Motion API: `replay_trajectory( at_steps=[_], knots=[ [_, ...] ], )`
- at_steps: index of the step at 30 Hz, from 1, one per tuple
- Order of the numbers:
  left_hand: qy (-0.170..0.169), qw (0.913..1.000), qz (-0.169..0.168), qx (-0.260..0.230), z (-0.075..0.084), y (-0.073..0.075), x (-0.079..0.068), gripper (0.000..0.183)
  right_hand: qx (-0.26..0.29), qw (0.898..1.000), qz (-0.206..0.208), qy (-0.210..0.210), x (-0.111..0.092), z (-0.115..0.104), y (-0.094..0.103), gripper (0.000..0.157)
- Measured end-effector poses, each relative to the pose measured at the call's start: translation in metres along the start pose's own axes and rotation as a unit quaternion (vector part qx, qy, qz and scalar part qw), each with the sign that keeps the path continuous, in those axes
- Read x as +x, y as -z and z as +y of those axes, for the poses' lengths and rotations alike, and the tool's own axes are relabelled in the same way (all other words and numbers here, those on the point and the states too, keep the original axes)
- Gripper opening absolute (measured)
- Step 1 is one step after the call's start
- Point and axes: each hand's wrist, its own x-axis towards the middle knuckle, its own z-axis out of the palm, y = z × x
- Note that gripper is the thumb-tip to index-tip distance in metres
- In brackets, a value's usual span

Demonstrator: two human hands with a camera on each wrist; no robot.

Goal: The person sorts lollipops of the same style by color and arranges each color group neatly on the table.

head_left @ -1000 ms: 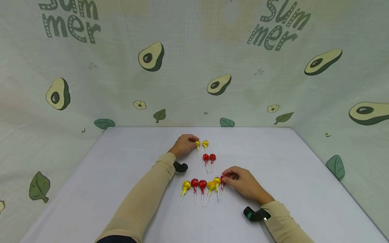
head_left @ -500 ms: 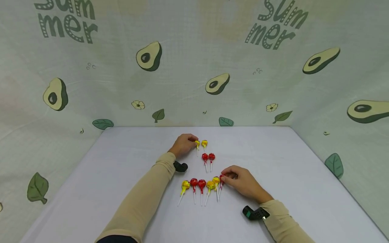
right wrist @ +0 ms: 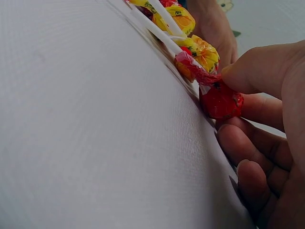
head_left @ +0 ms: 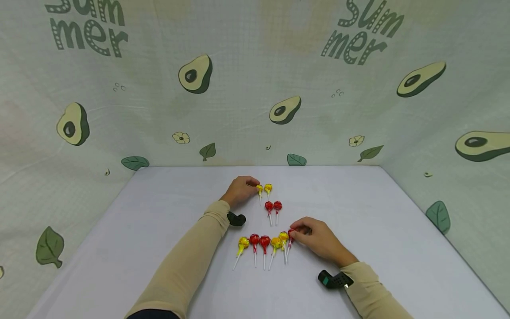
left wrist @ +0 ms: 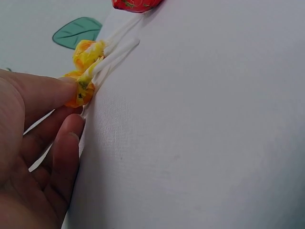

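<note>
My left hand (head_left: 240, 190) is at the far part of the table, its thumb and fingers pinching the head of a yellow lollipop (left wrist: 83, 94). Just right of that one lies another yellow lollipop (head_left: 268, 188). Below the pair are two red lollipops, a left one (head_left: 269, 206) and a right one (head_left: 277, 206). Nearer, my right hand (head_left: 322, 239) pinches the head of a red lollipop (right wrist: 220, 101) at the right end of a row. Its neighbour, a yellow lollipop (head_left: 283, 236), has its stick close to the red one's. My fingers partly cover both held heads.
The row continues leftward with a yellow lollipop (head_left: 276, 243), two red lollipops (head_left: 264, 241) and a yellow lollipop (head_left: 243, 243) at its left end, sticks toward me. A white table (head_left: 167, 195) meets an avocado-print cloth (head_left: 239, 133) at its back and sides.
The head view has shifted slightly since a second ago. The yellow lollipop in my left hand has tilted a little, its stick end moving slightly right. My right hand stays put.
</note>
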Motion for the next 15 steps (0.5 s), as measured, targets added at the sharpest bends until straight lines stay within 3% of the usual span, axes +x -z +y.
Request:
replay_trajectory(
  at_steps=[15],
  knots=[
    [0.005,1.0000,-0.001,-0.003,0.0006,0.0013,-0.0001,0.024,0.000,1.000,0.002,-0.003,-0.0001,-0.0006,-0.0001,0.013]
  ],
)
